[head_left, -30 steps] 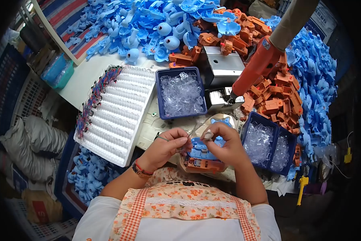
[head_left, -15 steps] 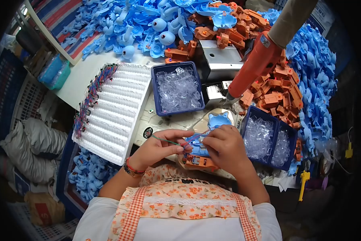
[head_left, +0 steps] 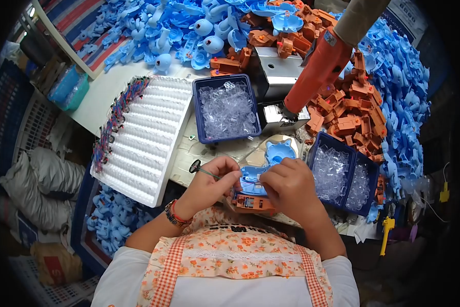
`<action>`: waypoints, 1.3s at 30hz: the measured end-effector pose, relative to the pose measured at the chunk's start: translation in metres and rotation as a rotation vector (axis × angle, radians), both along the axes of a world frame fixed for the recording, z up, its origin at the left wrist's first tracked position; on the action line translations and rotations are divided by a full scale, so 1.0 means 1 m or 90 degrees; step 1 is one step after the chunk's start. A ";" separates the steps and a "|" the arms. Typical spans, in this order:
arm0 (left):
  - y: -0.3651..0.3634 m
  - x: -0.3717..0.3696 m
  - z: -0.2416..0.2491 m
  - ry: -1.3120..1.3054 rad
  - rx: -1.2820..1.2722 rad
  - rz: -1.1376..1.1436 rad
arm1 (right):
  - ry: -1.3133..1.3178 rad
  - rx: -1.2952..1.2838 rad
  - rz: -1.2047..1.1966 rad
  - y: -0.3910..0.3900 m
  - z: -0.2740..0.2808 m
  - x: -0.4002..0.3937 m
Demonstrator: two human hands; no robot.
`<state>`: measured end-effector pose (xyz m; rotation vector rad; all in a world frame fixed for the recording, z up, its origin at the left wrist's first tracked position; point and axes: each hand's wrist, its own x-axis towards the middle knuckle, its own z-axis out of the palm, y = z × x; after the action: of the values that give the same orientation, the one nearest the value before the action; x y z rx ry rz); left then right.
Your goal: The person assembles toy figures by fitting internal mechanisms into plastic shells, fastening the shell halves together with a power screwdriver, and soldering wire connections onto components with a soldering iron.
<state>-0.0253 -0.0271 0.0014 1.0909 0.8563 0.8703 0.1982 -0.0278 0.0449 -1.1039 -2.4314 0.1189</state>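
My left hand [head_left: 213, 183] is closed in a pinch on thin wires [head_left: 213, 175], left of a blue plastic toy shell [head_left: 251, 178]. A small round black part [head_left: 194, 166], like a speaker, hangs from the wires beyond my fingers. Over the shell's right side, my right hand [head_left: 292, 190] is closed with its fingertips pressed together; whatever they pinch is hidden. The shell's eared, cup-like end [head_left: 281, 150] points away from me. Below the shell, an orange plastic housing [head_left: 253, 204] with small parts inside lies close to my body.
A white ridged tray [head_left: 143, 138] with bundled wires stands left. Blue bins [head_left: 202, 137] hold clear plastic pieces. An orange power screwdriver [head_left: 317, 71] hangs above a metal box [head_left: 278, 69]. Piles of blue toy parts [head_left: 401, 97] and orange housings [head_left: 350, 120] fill the back and right.
My hands have moved apart slightly, and the wires stretched between them now sit lower at the blue shell. The black round part has turned more edge-on. The screwdriver has shifted slightly up-left.
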 end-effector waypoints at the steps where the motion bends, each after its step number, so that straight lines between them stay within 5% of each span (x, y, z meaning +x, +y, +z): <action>1: 0.000 0.000 0.002 0.000 -0.001 -0.001 | 0.033 -0.031 -0.008 0.003 -0.003 0.003; 4: -0.002 0.000 0.005 -0.011 -0.059 -0.018 | 0.077 -0.102 -0.030 0.014 -0.016 0.012; 6: -0.007 0.006 0.006 0.221 0.209 0.057 | 0.088 -0.139 -0.042 0.020 -0.022 0.014; 10: -0.006 0.009 0.015 0.348 0.333 0.037 | 0.091 -0.224 -0.039 0.024 -0.030 0.015; 27: -0.002 0.017 -0.010 0.100 0.221 0.049 | -0.020 -0.177 0.025 0.027 -0.021 0.003; 39: -0.001 0.017 -0.001 0.007 0.058 0.013 | -0.270 -0.170 0.187 0.052 -0.011 0.005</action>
<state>-0.0085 -0.0281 0.0000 1.1685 0.8439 0.9282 0.2031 0.0242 0.0341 -0.9443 -3.0229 0.3430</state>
